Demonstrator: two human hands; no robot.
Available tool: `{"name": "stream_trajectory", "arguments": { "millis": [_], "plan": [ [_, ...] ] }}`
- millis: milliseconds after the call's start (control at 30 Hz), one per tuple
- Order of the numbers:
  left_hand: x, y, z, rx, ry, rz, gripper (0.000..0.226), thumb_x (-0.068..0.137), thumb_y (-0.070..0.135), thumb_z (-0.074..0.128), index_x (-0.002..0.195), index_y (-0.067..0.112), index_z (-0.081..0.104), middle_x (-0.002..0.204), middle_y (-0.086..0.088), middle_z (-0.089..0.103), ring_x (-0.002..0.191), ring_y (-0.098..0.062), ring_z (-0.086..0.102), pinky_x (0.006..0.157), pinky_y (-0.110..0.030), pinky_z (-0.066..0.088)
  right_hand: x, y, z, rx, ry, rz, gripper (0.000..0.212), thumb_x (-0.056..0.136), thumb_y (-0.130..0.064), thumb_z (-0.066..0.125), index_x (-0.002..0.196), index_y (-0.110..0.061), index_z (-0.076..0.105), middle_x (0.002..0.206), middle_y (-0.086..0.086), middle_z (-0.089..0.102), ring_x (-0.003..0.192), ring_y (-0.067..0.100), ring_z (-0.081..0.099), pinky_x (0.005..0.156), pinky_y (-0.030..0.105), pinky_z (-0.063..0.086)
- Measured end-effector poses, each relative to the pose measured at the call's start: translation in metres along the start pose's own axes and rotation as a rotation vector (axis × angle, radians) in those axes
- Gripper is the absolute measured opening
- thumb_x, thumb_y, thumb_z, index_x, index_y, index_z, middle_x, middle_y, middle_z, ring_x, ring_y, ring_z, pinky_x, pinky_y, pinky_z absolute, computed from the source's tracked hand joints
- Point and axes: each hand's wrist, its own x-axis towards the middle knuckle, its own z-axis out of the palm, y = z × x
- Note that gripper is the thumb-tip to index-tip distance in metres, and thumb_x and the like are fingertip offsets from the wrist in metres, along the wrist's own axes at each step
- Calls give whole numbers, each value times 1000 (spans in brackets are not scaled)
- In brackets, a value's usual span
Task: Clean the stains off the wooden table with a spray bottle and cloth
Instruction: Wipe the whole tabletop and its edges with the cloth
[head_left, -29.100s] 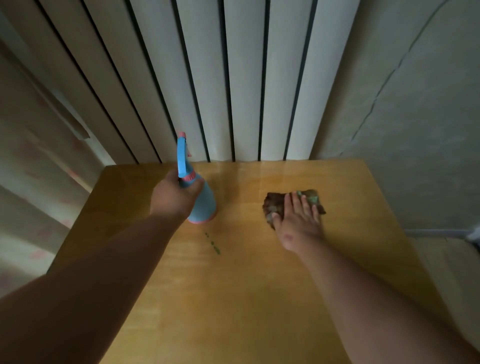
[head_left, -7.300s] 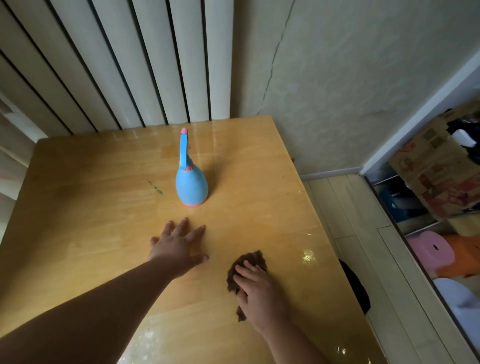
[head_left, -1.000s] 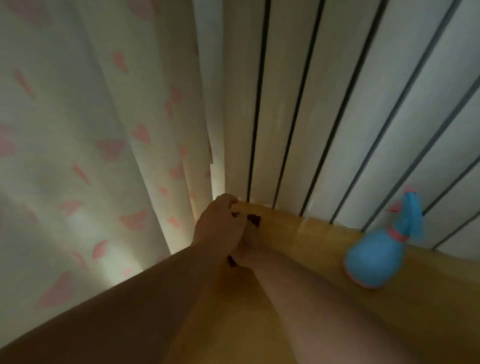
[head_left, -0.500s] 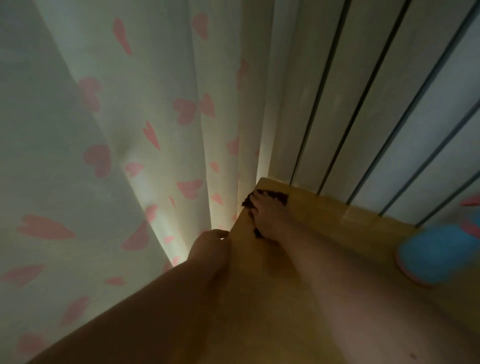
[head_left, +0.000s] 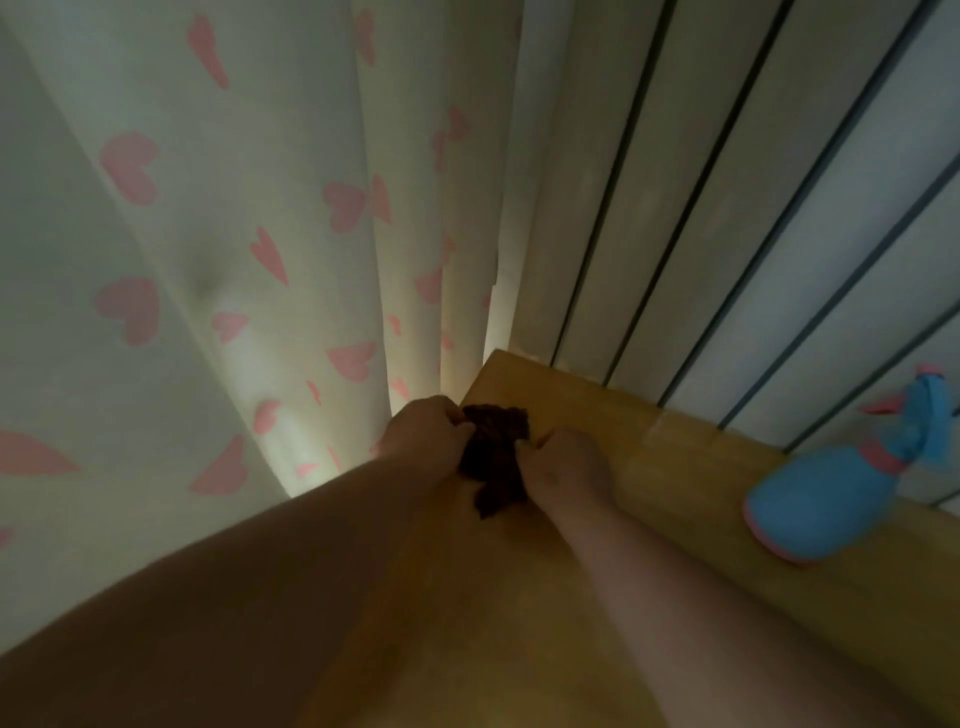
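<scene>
Our left hand (head_left: 423, 434) and right hand (head_left: 569, 462) both grip the crumpled dark-brown cloth (head_left: 493, 460) at the yellow wooden table's (head_left: 675, 467) ten-o'clock corner.

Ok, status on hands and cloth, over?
Left hand and right hand grip cloth at table corner. Spray bottle standing off right. Curtain close beside corner.

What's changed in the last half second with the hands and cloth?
The left hand came off the table edge and took hold of the cloth. The right hand, flat on it before, now curls round it too, bunching it between them near the corner. The spray bottle stays standing at the right, untouched.
</scene>
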Motion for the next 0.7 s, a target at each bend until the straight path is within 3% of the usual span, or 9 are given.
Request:
{"name": "stream_trajectory", "arguments": {
  "millis": [67, 167, 267, 367, 433, 500, 567, 633, 700],
  "plan": [
    [0, 5, 7, 92, 53, -16, 28, 95, 26, 60, 121, 14, 59, 108, -3, 64, 95, -18, 62, 90, -36, 54, 2, -3, 4, -12, -121, 25, 23, 94, -33, 49, 86, -16, 63, 82, 1, 63, 70, 15, 59, 52, 26, 41],
    [1, 11, 11, -13, 81, -127, 37, 97, 24, 59, 131, 10, 49, 119, -9, 62, 104, -24, 62, 90, -33, 52, 2, -10, 4, 123, -103, 47, 20, 94, -31, 49, 92, -16, 62, 86, -1, 61, 74, 15, 59, 60, 26, 45],
    [1, 10, 14, 155, 68, -112, 27, 100, 25, 53, 122, 12, 60, 111, -6, 65, 101, -23, 63, 91, -34, 52, -9, -14, -10, 483, -91, 94, 15, 96, -32, 45, 102, -20, 52, 90, -2, 56, 75, 13, 54, 59, 26, 44],
    [-6, 9, 14, 291, 117, -24, 24, 96, 27, 53, 110, 14, 68, 100, -3, 63, 95, -22, 61, 87, -36, 53, -19, -14, -32, 711, -118, 56, 12, 96, -25, 47, 103, -20, 54, 92, 0, 57, 78, 12, 54, 57, 24, 40],
    [-9, 11, 7, -14, 148, 46, 22, 96, 26, 52, 103, 12, 67, 95, -3, 62, 89, -18, 60, 83, -35, 54, -22, -12, -50, 785, -55, 17, 9, 93, -19, 52, 100, -20, 56, 93, -1, 58, 79, 10, 54, 56, 21, 39],
    [-15, 19, -8, -553, 179, 36, 12, 97, 19, 50, 96, 13, 60, 93, -5, 60, 83, -15, 57, 76, -33, 53, -24, -6, -65, 879, 11, -3, 12, 92, -16, 54, 103, -20, 57, 98, -1, 60, 83, 10, 57, 58, 20, 41],
    [-18, 29, -25, -924, 127, -27, 6, 98, 15, 50, 97, 15, 55, 102, -9, 59, 90, -20, 60, 78, -42, 58, -23, -1, -75, 938, 35, -18, 12, 94, -15, 54, 104, -20, 57, 101, 0, 61, 86, 12, 59, 58, 19, 43],
    [-19, 39, -37, -1050, 40, -41, 5, 100, 16, 53, 102, 19, 56, 110, -11, 59, 99, -29, 64, 79, -51, 60, -21, -1, -83, 957, 12, -25, 11, 95, -17, 54, 101, -24, 59, 101, 0, 63, 89, 16, 62, 59, 24, 51],
    [-18, 49, -47, -1064, 13, -49, 8, 99, 17, 57, 104, 22, 60, 108, -12, 61, 98, -30, 66, 78, -49, 61, -18, -4, -89, 1015, -28, -3, 14, 94, -17, 57, 93, -29, 64, 102, 1, 67, 93, 22, 66, 68, 38, 60]
  ]
}}
